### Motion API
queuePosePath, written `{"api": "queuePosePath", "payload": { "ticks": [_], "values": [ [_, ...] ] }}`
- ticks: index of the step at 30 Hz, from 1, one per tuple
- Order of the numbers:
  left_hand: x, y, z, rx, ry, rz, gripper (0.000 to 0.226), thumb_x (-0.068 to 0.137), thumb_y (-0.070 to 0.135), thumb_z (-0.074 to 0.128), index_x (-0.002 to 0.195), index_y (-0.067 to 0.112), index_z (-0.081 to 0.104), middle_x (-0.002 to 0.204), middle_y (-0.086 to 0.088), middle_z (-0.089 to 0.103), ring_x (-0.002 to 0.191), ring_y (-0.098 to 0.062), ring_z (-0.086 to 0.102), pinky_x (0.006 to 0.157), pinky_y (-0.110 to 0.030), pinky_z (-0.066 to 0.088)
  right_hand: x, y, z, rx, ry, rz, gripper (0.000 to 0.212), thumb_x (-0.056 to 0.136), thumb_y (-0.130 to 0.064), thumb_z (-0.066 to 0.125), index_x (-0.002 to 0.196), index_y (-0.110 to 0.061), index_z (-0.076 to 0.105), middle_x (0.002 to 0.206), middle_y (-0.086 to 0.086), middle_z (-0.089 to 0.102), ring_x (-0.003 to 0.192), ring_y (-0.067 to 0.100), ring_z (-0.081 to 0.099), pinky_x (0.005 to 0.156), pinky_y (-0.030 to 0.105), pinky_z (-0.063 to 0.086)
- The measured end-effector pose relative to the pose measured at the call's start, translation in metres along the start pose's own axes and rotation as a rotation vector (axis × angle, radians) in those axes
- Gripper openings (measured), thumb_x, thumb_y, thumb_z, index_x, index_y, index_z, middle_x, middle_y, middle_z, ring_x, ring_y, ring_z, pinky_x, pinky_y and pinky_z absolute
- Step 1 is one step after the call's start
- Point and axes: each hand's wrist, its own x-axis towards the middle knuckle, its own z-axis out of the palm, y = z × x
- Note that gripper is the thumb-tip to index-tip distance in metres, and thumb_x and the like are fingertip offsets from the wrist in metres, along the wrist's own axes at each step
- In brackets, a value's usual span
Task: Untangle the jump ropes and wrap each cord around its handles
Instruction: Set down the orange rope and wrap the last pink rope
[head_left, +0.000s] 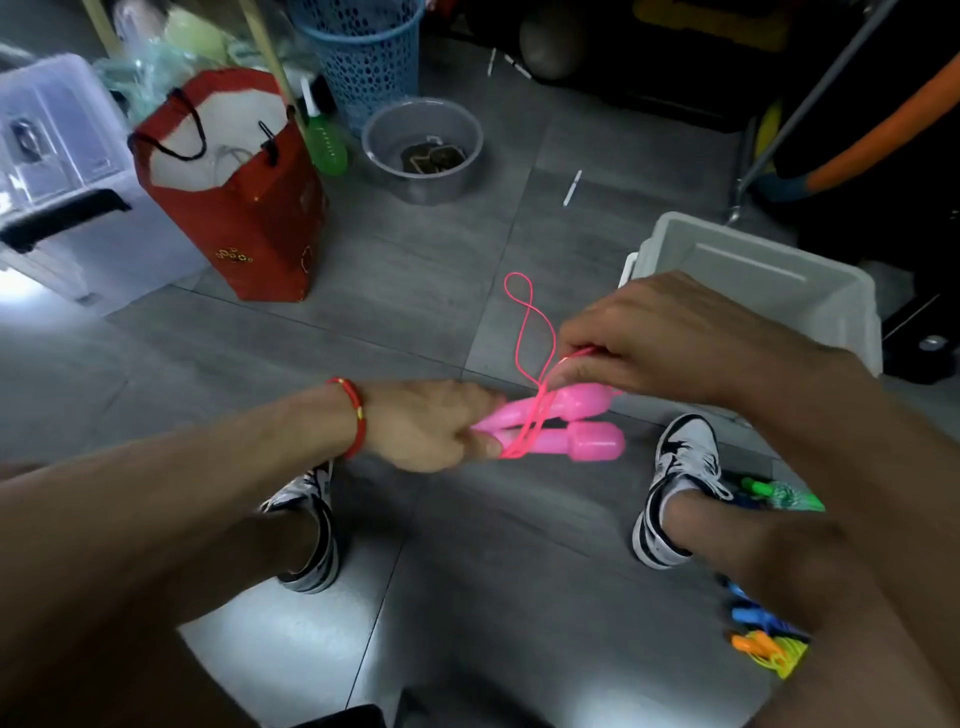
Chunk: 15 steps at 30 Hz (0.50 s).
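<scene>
We find the left hand (426, 423) gripping the narrow ends of the two pink handles (571, 423), which lie side by side and point away from that grip toward the right, their thick ends free. The right hand (665, 343) sits just above the handles, fingers curled and pinching the pink cord (535, 332); from that pinch the cord crosses the handles in a turn or two and a loose twisted loop stands up beyond the grip. Below the grip we record bare grey floor tiles (415, 270) between the two sneakers (680, 478), and more bare tile beyond the loop. Close behind the right hand stands a white bin (753, 270), its rim the nearest edge on that side. Well beyond the left grip stand a red paper bag (244, 223), a grey bowl (423, 150) and a blue mesh basket (363, 57), all apart from the cord. Below the right forearm, near the right shoe, other jump ropes (769, 644) in green, blue, orange and yellow lie on the floor, partly hidden by the arm.
</scene>
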Motion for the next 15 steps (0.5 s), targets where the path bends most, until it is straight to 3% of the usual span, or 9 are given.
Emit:
{"api": "queuePosePath", "payload": {
  "ticks": [2,5,9,11,13,15],
  "values": [
    [0.000,0.008,0.003,0.132,0.016,0.056,0.021,0.102,0.031,0.049,0.113,0.013,0.052,0.106,-0.004,0.060,0.094,-0.024,0.056,0.088,-0.038,0.046,0.010,0.002,0.004,0.139,-0.065,-0.006,0.051,0.083,-0.071,0.047,0.084,-0.025,0.069,0.075,-0.003,0.068,0.073,0.019,0.063,0.064,0.039,0.046],
    [-0.008,0.012,0.001,0.139,0.052,0.137,0.022,0.102,0.028,0.050,0.116,0.011,0.050,0.108,-0.004,0.055,0.096,-0.022,0.052,0.092,-0.041,0.043,0.018,0.009,0.009,0.475,-0.121,0.029,0.042,0.081,-0.061,0.067,0.081,-0.019,0.073,0.069,0.000,0.067,0.065,0.016,0.059,0.064,0.034,0.046],
    [-0.024,0.018,-0.007,-0.022,0.135,0.300,0.023,0.101,0.030,0.051,0.121,0.018,0.051,0.095,0.019,0.044,0.081,-0.001,0.042,0.079,-0.014,0.036,0.016,0.013,0.012,0.905,-0.211,0.054,0.026,0.086,-0.040,0.071,0.089,-0.016,0.077,0.083,0.023,0.068,0.073,0.022,0.058,0.073,0.049,0.048],
    [-0.031,0.019,-0.011,-0.126,0.156,0.365,0.021,0.099,0.031,0.052,0.117,0.020,0.053,0.091,0.019,0.050,0.079,0.000,0.049,0.075,-0.016,0.038,0.014,0.015,0.015,0.998,-0.222,0.082,0.021,0.092,-0.030,0.065,0.098,-0.014,0.076,0.087,0.014,0.073,0.079,0.020,0.064,0.074,0.042,0.049],
    [-0.038,0.015,-0.015,-0.290,0.131,0.392,0.007,0.099,0.024,0.054,0.106,0.025,0.054,0.081,0.015,0.052,0.069,-0.002,0.048,0.067,-0.020,0.040,0.007,0.016,0.017,1.097,-0.217,0.140,0.015,0.095,-0.012,0.061,0.104,-0.005,0.071,0.078,-0.009,0.073,0.072,0.000,0.061,0.067,0.017,0.046],
    [-0.043,0.013,-0.017,-0.582,0.064,0.372,0.007,0.099,0.015,0.053,0.102,0.008,0.052,0.075,-0.001,0.048,0.064,-0.012,0.044,0.060,-0.024,0.041,0.002,0.017,0.023,1.081,-0.212,0.157,0.017,0.089,0.007,0.065,0.106,0.004,0.066,0.083,-0.016,0.068,0.072,-0.010,0.058,0.071,0.014,0.049]
  ]
}}
